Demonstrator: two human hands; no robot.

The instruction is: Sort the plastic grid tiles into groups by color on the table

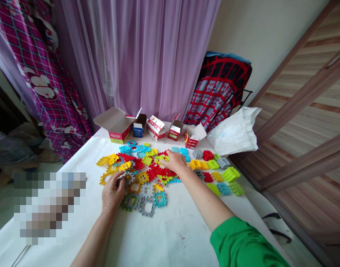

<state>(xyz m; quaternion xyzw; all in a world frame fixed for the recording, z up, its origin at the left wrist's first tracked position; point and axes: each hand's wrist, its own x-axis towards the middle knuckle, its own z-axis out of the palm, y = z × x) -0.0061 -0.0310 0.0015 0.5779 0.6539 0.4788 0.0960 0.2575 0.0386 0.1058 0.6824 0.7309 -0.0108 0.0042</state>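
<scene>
White-covered worktop [159, 230], purple curtain [147, 55] behind it. White plastic bag [233, 133] at right edge. Row of small open cardboard boxes [156, 128] along the far side. Pile of coloured interlocking plastic tiles [147, 168] spread mid-worktop. Right hand [174, 161] flat on the pile's middle, fingers loosely spread over red and green tiles, gripping nothing visible. Left hand [112, 193] at the pile's near-left edge, fingers curled, tips touching a grey tile [129, 177]; can't tell if pinched.
</scene>
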